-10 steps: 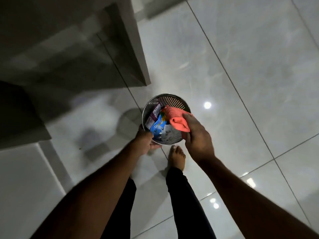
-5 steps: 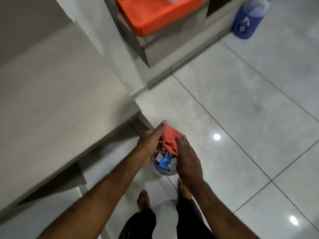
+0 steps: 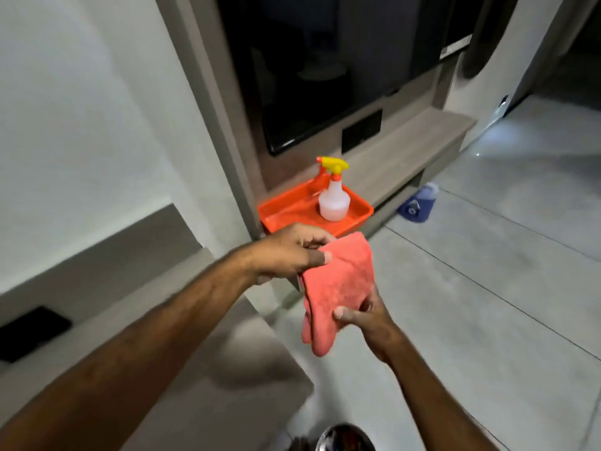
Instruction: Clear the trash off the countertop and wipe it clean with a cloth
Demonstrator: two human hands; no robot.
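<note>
A coral-red cloth (image 3: 338, 284) hangs in the air between both hands, over the corner of the grey countertop (image 3: 208, 369). My left hand (image 3: 289, 252) pinches its upper left edge between thumb and fingers. My right hand (image 3: 367, 317) grips its lower right side from below. The cloth's lower end droops loose. At the bottom edge of the view the rim of the metal mesh trash bin (image 3: 344, 437) stands on the floor; its contents are out of sight.
An orange tray (image 3: 286, 211) holding a white spray bottle (image 3: 334, 196) with a yellow trigger sits on a low ledge ahead. A blue jug (image 3: 418, 205) stands on the tiled floor by the ledge. A black flat object (image 3: 29, 333) lies on the counter at left.
The view has swung up from the bin to the ledge. Both hands have risen with the cloth, and my left hand, earlier on the bin's rim, now holds the cloth too.
</note>
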